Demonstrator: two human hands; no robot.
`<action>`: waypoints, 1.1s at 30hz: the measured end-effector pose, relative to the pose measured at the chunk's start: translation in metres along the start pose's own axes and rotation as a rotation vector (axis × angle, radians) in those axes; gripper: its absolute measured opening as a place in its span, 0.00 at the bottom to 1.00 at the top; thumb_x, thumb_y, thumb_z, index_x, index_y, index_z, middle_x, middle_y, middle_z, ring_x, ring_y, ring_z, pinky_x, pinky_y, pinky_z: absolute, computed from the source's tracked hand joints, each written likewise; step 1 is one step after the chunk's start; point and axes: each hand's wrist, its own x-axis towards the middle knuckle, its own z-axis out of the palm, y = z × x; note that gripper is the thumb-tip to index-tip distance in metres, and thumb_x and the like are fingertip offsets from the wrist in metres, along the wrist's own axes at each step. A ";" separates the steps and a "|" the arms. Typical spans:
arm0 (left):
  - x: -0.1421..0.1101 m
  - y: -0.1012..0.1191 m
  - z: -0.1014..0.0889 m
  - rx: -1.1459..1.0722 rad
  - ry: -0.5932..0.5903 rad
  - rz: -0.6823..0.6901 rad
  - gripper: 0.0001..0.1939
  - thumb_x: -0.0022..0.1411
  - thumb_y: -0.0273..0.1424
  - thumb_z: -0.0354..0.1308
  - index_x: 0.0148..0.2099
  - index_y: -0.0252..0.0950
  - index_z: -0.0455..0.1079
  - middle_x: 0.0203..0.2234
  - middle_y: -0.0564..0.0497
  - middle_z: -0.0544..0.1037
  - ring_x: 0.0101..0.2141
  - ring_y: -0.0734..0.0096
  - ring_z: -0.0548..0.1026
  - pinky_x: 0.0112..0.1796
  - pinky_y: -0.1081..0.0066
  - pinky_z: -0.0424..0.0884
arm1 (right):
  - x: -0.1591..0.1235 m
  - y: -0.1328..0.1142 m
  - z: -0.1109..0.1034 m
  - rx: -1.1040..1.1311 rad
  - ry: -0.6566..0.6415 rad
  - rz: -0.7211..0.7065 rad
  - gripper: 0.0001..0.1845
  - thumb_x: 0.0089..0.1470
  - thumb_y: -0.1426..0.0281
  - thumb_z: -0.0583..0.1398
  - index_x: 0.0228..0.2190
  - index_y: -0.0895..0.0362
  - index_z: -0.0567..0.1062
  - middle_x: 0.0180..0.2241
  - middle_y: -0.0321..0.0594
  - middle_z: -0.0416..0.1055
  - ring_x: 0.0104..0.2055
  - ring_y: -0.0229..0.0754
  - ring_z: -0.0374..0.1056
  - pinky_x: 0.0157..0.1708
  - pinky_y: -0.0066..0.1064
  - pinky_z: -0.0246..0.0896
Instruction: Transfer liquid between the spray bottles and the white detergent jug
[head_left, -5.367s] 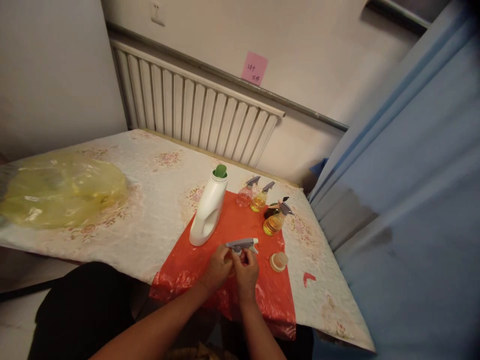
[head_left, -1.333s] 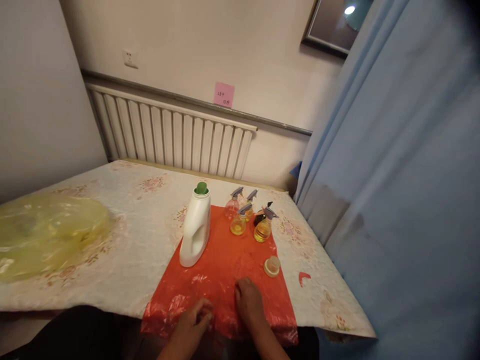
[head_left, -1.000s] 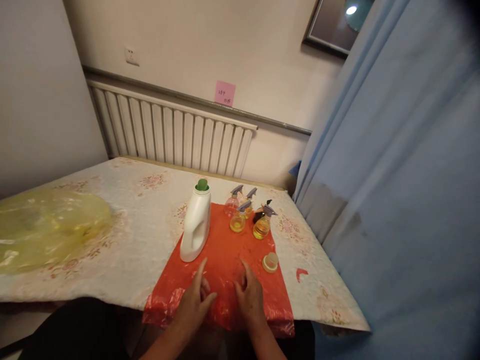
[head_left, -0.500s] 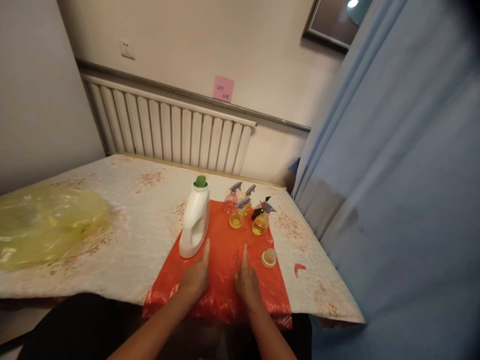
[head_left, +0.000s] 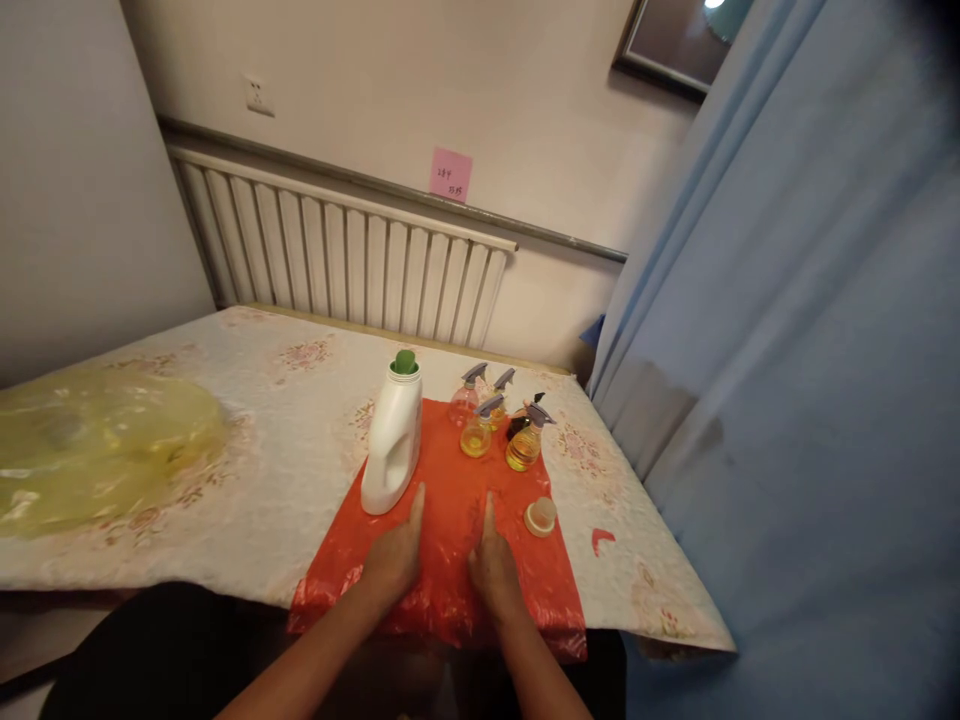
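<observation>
My left hand rests on a red plastic bag spread over the table's front edge. Its index finger stretches forward, and nothing is in it. Just beyond stands a white jug with a side handle, its mouth uncapped and a green piece in the neck. On the same bag, my right hand also extends its index finger and holds nothing; its other fingers are partly hidden. To its right lies a pale, translucent cap. Behind are several small spray bottles, including a yellow one and a pink one.
A crumpled yellow plastic bag lies on the left of the flowered tablecloth. A small red scrap sits at right. A blue curtain hangs along the right side. A radiator lines the wall behind.
The whole view has shifted very slightly. Both hands and the bottles stay in the same places on the red bag.
</observation>
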 end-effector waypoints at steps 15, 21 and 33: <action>-0.006 0.002 -0.007 0.067 -0.073 0.061 0.39 0.55 0.20 0.46 0.69 0.31 0.42 0.32 0.41 0.81 0.30 0.57 0.78 0.29 0.67 0.64 | 0.000 0.002 0.005 0.010 0.053 -0.037 0.46 0.44 0.82 0.50 0.65 0.66 0.44 0.30 0.48 0.77 0.29 0.48 0.73 0.28 0.32 0.63; -0.005 0.002 -0.010 0.023 -0.075 0.055 0.38 0.56 0.21 0.45 0.68 0.29 0.42 0.29 0.40 0.81 0.27 0.54 0.78 0.28 0.65 0.66 | 0.001 -0.004 0.008 0.045 0.047 -0.040 0.45 0.43 0.82 0.51 0.64 0.67 0.47 0.30 0.48 0.77 0.30 0.49 0.73 0.29 0.33 0.64; 0.010 -0.045 -0.041 -0.401 0.600 0.142 0.17 0.63 0.39 0.50 0.51 0.36 0.61 0.39 0.45 0.70 0.38 0.61 0.73 0.43 0.60 0.71 | 0.055 -0.033 -0.007 0.346 0.013 -0.217 0.24 0.42 0.78 0.55 0.42 0.57 0.77 0.29 0.39 0.77 0.30 0.43 0.72 0.35 0.33 0.67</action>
